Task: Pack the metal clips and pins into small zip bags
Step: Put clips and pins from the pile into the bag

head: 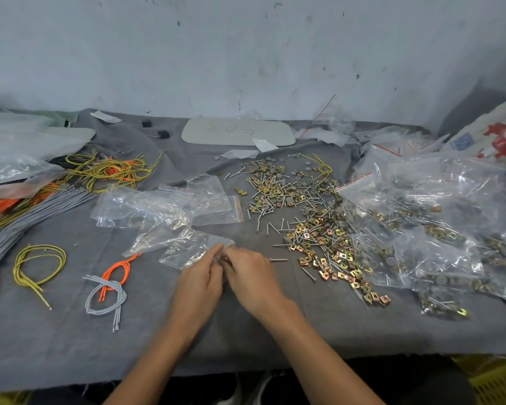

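Two bare forearms reach in over the front edge of the cloth-covered tabletop point(56, 346), the left hand point(200, 277) and right hand point(253, 276) meeting at the mouth of a small zip bag point(192, 248) that lies flat just beyond the fingers. Both hands have their fingers curled in a pinch on the bag's near edge; whether the right also carries any hardware is too small to tell. The loose metal clips point(327, 247) and pins point(265, 197) spread in a heap to the right of the hands, with one stray pin point(278, 260) just beside the right hand. The likely trouble is that the thin, slippery film could slide out of the pinch and spill whatever is inside, or a pin's point could pierce it. A wide sweep of the right forearm could also push the lowest clips toward the front edge. Room is tight on the right, where filled bags point(427, 229) crowd the heap, and beyond the hands, where empty zip bags point(161, 206) overlap. To the left, an orange cord point(119, 271) and grey cords point(105, 293) lie near but apart from the left hand. Bare cloth lies open between the hands and the front edge.
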`<state>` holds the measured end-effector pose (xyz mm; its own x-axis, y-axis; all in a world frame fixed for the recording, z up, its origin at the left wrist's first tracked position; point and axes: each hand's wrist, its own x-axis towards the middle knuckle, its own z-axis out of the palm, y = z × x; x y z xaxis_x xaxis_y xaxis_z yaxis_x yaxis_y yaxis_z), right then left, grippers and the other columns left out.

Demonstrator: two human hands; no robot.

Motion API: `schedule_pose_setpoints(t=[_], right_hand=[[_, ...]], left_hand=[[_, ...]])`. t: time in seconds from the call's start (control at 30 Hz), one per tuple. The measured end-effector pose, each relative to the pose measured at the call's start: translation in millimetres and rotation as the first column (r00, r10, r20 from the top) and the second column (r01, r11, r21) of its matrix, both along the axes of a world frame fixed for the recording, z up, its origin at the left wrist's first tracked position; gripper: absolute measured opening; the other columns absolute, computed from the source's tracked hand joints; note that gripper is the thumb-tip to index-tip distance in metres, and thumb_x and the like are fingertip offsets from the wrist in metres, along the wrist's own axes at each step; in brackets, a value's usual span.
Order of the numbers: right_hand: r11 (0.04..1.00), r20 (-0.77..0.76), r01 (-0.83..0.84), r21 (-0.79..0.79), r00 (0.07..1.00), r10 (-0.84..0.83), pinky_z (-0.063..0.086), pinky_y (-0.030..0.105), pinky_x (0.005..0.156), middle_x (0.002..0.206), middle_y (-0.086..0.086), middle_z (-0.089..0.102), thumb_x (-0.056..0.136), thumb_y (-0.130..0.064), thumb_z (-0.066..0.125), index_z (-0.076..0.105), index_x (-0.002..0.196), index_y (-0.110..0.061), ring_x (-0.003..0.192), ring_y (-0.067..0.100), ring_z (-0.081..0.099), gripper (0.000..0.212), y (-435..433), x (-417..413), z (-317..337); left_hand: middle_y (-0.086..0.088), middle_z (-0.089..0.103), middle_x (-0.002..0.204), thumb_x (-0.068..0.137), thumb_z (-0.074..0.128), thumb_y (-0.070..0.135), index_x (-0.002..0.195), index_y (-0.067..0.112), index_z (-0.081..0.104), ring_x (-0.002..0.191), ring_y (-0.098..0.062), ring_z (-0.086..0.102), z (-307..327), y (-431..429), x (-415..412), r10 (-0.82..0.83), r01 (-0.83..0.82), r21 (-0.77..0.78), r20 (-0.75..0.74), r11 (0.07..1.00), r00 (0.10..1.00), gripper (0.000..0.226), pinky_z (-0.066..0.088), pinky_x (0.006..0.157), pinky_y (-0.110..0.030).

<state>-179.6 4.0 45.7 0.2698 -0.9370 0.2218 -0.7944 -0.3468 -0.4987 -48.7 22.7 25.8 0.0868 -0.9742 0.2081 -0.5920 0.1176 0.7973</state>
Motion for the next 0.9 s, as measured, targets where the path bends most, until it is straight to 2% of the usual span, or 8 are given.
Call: schedule_pose_setpoints(t=[0.1, 0.2, 0.3, 0.4, 0.5, 0.77, 0.83, 0.9], right_hand=[[0.992, 0.096, -0.049, 0.114, 0.995, 0.038, 0.050, 0.047, 0.087, 0.116, 0.008, 0.070, 0.100, -0.026, 0.049, 0.050, 0.130, -0.030, 0.110, 0.038, 0.061, 0.031, 6, -3, 3], [0.995, 0.202, 0.003, 0.103, 0.979, -0.023, 0.051, 0.042, 0.092, 0.115, -0.001, 0.073, 0.098, -0.023, 0.055, 0.057, 0.125, -0.030, 0.108, 0.026, 0.066, 0.028, 8, -23, 8], [0.984, 0.058, 0.174, 0.036, 0.983, -0.175, 0.051, 0.037, 0.089, 0.110, -0.005, 0.070, 0.097, -0.021, 0.058, 0.067, 0.110, -0.027, 0.101, 0.020, 0.064, 0.017, -2, -65, 12], [0.946, -0.102, 0.323, 0.031, 0.942, -0.319, 0.050, 0.036, 0.084, 0.109, -0.002, 0.064, 0.099, -0.023, 0.056, 0.069, 0.111, -0.026, 0.101, 0.023, 0.061, 0.018, -9, -109, 15], [0.932, -0.208, 0.348, 0.096, 0.923, -0.324, 0.049, 0.038, 0.086, 0.110, 0.000, 0.059, 0.099, -0.026, 0.054, 0.069, 0.110, -0.026, 0.104, 0.025, 0.060, 0.019, -10, -128, 14], [0.939, -0.179, 0.329, 0.103, 0.934, -0.308, 0.045, 0.036, 0.084, 0.110, -0.001, 0.058, 0.101, -0.027, 0.050, 0.068, 0.113, -0.024, 0.104, 0.025, 0.059, 0.021, -11, -133, 6], [0.934, -0.160, 0.346, 0.086, 0.930, -0.330, 0.045, 0.036, 0.084, 0.111, -0.001, 0.059, 0.100, -0.029, 0.054, 0.066, 0.115, -0.026, 0.102, 0.024, 0.059, 0.020, -14, -131, 6], [0.932, -0.152, 0.356, 0.069, 0.927, -0.343, 0.044, 0.034, 0.078, 0.104, -0.002, 0.057, 0.098, -0.030, 0.057, 0.066, 0.109, -0.027, 0.098, 0.023, 0.059, 0.015, -18, -128, 6]], left_hand=[[0.004, 0.074, 0.107, 0.096, 0.042, 0.024, 0.141, 0.030, 0.055, 0.102, -0.017, 0.066, -2, -1, 0, 0.009, -0.009, -0.010, -0.001, 1.000, 1.000, 0.048, 0.044, 0.079, -0.029], [0.002, 0.073, 0.093, 0.098, 0.046, 0.020, 0.143, 0.029, 0.054, 0.093, -0.020, 0.065, -6, -3, 0, 0.023, -0.022, -0.019, 0.033, 1.000, 0.999, 0.047, 0.042, 0.075, -0.030], [0.003, 0.069, 0.085, 0.099, 0.048, 0.017, 0.141, 0.028, 0.056, 0.086, -0.019, 0.062, -8, -4, 0, 0.038, -0.037, -0.032, 0.034, 0.999, 0.999, 0.044, 0.040, 0.073, -0.029], [0.010, 0.059, 0.072, 0.099, 0.048, 0.017, 0.141, 0.028, 0.057, 0.077, -0.014, 0.056, -8, -5, -1, 0.037, -0.036, -0.030, 0.041, 0.999, 0.998, 0.044, 0.040, 0.071, -0.030], [0.013, 0.060, 0.069, 0.099, 0.048, 0.017, 0.141, 0.030, 0.056, 0.076, -0.012, 0.057, -8, -5, -1, 0.030, -0.029, -0.028, 0.039, 0.999, 0.999, 0.045, 0.041, 0.070, -0.031], [0.011, 0.063, 0.075, 0.093, 0.040, 0.030, 0.140, 0.031, 0.057, 0.082, -0.014, 0.060, -7, -4, 0, 0.012, -0.011, -0.034, 0.038, 0.999, 0.999, 0.050, 0.044, 0.074, -0.031], [0.013, 0.064, 0.076, 0.096, 0.042, 0.026, 0.139, 0.032, 0.057, 0.083, -0.012, 0.061, -7, -4, 0, 0.013, -0.011, -0.038, 0.044, 0.999, 0.999, 0.046, 0.044, 0.075, -0.031], [0.013, 0.064, 0.077, 0.098, 0.046, 0.020, 0.139, 0.031, 0.057, 0.083, -0.012, 0.060, -8, -5, 0, 0.018, -0.016, -0.043, 0.051, 0.999, 0.999, 0.044, 0.043, 0.075, -0.029]])
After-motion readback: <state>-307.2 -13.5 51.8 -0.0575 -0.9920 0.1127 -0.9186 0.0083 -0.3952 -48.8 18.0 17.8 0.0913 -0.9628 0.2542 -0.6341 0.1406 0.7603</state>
